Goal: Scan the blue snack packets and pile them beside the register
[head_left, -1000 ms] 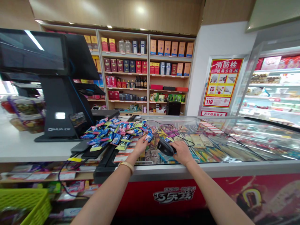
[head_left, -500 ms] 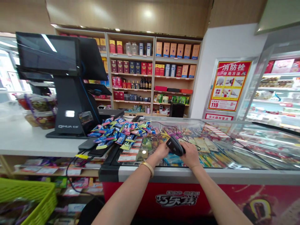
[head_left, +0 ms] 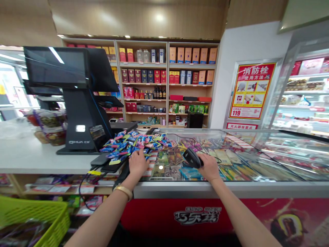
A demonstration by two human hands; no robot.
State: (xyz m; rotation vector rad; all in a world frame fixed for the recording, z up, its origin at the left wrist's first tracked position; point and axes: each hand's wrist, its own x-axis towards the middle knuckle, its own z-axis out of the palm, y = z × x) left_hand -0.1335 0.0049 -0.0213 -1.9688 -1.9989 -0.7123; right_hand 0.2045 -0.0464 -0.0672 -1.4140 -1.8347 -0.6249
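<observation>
My right hand (head_left: 208,167) is wrapped round the handle of a black barcode scanner (head_left: 192,158), held above the glass top of the freezer. The scanner's head points to the left. At the near edge of a heap of small blue, pink and yellow snack packets (head_left: 123,145), my left hand (head_left: 138,164) touches the packets, fingers stretched forward and a little apart. No packet shows as lifted in it. A gold bangle (head_left: 124,192) is on the left wrist. The heap lies at the freezer's left end, partly over a black pad beside the counter.
A black checkout terminal (head_left: 79,116) stands on the white counter (head_left: 74,163), with tied plastic jars (head_left: 52,127) left of it. A cable (head_left: 197,145) runs across the freezer glass. A green basket (head_left: 51,216) is low at left. Shelves of boxes (head_left: 159,77) stand behind.
My left hand has left the scanner and moved left to the packets. My right hand keeps the scanner in nearly the same place. The view has shifted slightly.
</observation>
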